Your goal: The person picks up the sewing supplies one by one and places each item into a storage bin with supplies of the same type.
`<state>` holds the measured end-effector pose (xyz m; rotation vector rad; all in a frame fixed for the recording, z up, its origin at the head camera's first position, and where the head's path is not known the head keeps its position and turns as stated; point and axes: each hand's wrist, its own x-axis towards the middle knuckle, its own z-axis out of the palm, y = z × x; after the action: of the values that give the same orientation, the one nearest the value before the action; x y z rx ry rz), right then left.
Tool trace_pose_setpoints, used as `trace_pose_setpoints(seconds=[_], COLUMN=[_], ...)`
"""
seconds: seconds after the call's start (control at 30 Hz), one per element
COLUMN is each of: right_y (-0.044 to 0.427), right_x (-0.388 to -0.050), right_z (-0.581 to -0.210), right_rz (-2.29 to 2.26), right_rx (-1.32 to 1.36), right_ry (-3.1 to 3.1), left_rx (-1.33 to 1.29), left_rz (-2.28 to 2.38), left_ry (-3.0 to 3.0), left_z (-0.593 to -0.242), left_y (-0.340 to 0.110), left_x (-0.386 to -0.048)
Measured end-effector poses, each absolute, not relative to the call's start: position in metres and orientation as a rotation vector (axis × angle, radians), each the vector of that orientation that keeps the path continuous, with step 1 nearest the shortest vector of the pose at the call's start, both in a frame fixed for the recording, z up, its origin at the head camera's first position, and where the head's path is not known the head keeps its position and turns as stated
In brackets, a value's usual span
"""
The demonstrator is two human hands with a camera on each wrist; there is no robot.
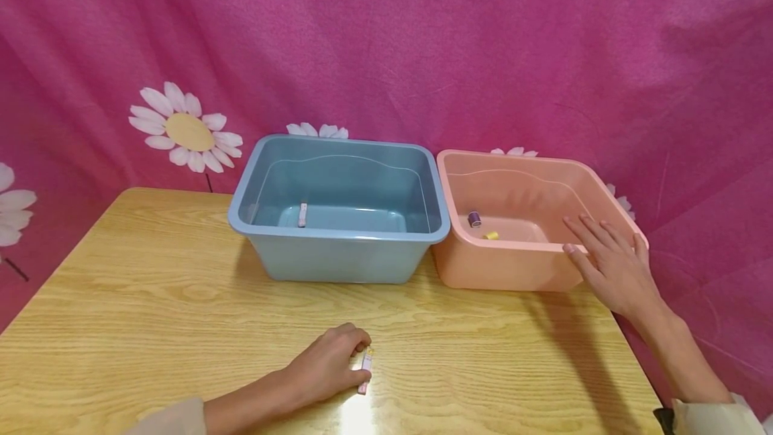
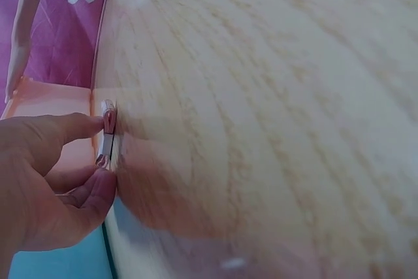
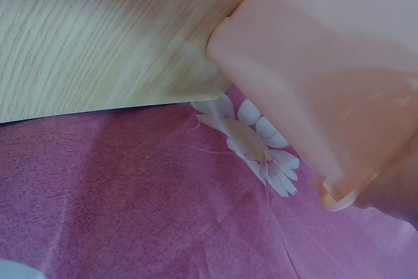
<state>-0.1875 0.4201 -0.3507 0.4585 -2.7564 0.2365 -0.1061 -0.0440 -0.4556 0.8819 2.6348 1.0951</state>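
My left hand (image 1: 329, 362) pinches a small folded pink-and-white tape (image 1: 366, 369) between thumb and fingers, low at the tabletop near the front. In the left wrist view the tape (image 2: 108, 129) looks like a narrow looped bundle with a thin dark line across its middle. My right hand (image 1: 616, 267) rests with spread fingers on the front right rim of the pink bin (image 1: 507, 267). That bin holds a purple thread spool (image 1: 474, 219) and a yellow spool (image 1: 490, 235). Inside the blue bin (image 1: 338, 259) lies a similar pink-and-white piece (image 1: 302, 215).
Both bins stand side by side on the wooden table (image 1: 151, 301), their rims touching or nearly so. A magenta curtain (image 1: 386, 45) with white daisies hangs behind them. The table's right edge runs close by the pink bin.
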Motion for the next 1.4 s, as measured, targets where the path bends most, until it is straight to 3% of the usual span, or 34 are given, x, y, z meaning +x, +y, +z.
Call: trace_pose_setpoints(seconds=[0.6, 1.4], right_y=[0.4198, 0.4177], right_x=[-0.1873, -0.1858], right_z=[-0.3505, -0.3487], right_rz=[0.238, 0.237], right_rx=[0.464, 0.453], right_ry=[-2.756, -2.761], left_rx=[0.831, 0.984], left_rz=[1.032, 0.988], left_ry=[2.648, 2.61], left_z=[-0.4534, -0.4496], left_y=[-0.0399, -0.0406], left_x=[-0.1074, -0.1082])
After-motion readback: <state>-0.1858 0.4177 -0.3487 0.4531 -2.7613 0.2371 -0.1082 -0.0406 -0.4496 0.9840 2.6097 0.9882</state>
